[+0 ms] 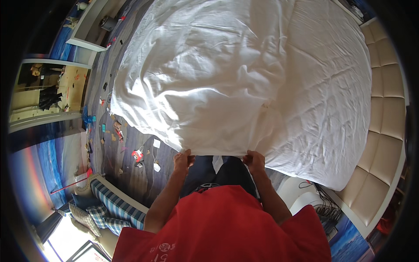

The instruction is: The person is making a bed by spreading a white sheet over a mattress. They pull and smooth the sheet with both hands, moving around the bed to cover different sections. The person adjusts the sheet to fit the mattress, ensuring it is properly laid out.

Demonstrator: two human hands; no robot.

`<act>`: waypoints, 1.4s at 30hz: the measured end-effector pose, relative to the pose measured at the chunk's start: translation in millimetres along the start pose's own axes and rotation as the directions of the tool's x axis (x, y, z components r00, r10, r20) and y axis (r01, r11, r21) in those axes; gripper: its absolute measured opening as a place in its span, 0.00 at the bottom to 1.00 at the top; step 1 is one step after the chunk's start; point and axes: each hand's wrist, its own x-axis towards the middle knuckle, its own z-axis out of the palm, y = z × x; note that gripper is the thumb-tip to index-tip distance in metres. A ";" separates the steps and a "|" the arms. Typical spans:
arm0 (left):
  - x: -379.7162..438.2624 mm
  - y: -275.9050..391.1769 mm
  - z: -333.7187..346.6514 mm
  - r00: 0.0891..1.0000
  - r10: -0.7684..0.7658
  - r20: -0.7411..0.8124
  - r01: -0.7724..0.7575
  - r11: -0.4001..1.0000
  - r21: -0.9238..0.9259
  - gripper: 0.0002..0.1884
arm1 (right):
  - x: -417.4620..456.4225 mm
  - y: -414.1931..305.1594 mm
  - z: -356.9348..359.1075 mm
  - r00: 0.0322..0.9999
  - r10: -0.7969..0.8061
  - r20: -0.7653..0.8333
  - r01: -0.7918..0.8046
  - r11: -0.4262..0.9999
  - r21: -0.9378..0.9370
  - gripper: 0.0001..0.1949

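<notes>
A white duvet or duvet cover (pixel 209 72) spreads over the bed, wrinkled and lit by bright sun along its left side. Its near edge is stretched taut between my two hands in front of my thighs. My left hand (pixel 184 160) pinches one end of that edge between thumb and fingers. At the other end, my right hand (pixel 254 160) grips the cloth the same way. To the right, a creased white fitted sheet or mattress cover (pixel 324 95) shows beside the duvet. Whatever lies under the cloth is hidden.
A tufted beige headboard (pixel 386 114) borders the bed on the right. Scraps and wrappers (pixel 118 129) litter the wood-look floor (pixel 131 167) at left. A sofa with plaid cushions (pixel 98 216) stands lower left. Black cables (pixel 327 203) hang over a white nightstand (pixel 301 193).
</notes>
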 end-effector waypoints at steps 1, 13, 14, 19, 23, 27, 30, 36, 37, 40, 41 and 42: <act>0.6 -0.1 0.8 1.000 -0.005 0.026 0.006 1.000 -0.021 0.08 | -2.9 -3.5 4.2 1.000 -0.025 0.017 0.025 1.000 -0.003 0.05; -58.7 -2.0 46.5 0.779 -0.340 0.526 0.095 0.894 0.438 0.25 | -40.2 -23.3 43.3 0.947 -0.239 0.215 0.234 0.971 0.049 0.05; -64.8 -0.2 53.8 0.750 -0.355 0.558 0.082 0.887 0.454 0.26 | -41.8 -23.5 47.5 0.939 -0.267 0.218 0.264 0.964 0.041 0.05; -81.9 -4.1 94.9 0.661 -0.269 0.701 0.075 0.953 0.295 0.28 | -51.6 -30.4 57.9 0.907 -0.365 0.208 0.372 0.928 0.008 0.06; -73.8 -18.3 118.0 0.605 -0.229 0.762 0.201 0.971 0.132 0.29 | -57.1 -26.7 62.2 0.904 -0.397 0.160 0.407 0.913 -0.032 0.05; -83.2 -21.9 132.7 0.588 -0.167 0.791 0.206 0.977 0.053 0.27 | -81.7 -24.1 69.2 0.934 -0.312 0.172 0.330 0.940 -0.086 0.06; -85.6 -33.8 143.1 0.657 -0.086 0.749 0.206 0.976 -0.069 0.25 | -76.5 -15.9 66.9 0.926 -0.324 0.195 0.347 0.933 -0.094 0.06; -67.9 -44.3 158.9 0.881 0.124 0.456 0.059 0.928 -0.367 0.15 | -72.1 -16.5 71.7 0.897 -0.321 0.304 0.365 0.925 -0.102 0.07; -66.5 -44.4 164.4 0.906 0.145 0.397 0.028 0.917 -0.398 0.14 | -69.5 -18.9 69.1 0.899 -0.314 0.305 0.360 0.926 -0.109 0.07; -69.6 -43.8 181.0 0.953 0.153 0.262 -0.059 0.940 -0.337 0.12 | -58.1 -30.3 57.4 0.897 -0.284 0.337 0.352 0.923 -0.158 0.06; -71.6 -43.1 186.4 0.962 0.165 0.219 -0.093 0.947 -0.306 0.12 | -52.4 -35.4 54.9 0.893 -0.274 0.357 0.354 0.918 -0.180 0.06; -77.9 -39.4 188.1 0.966 0.149 0.213 -0.076 0.946 -0.315 0.12 | -46.9 -41.8 50.0 0.882 -0.246 0.402 0.357 0.906 -0.228 0.06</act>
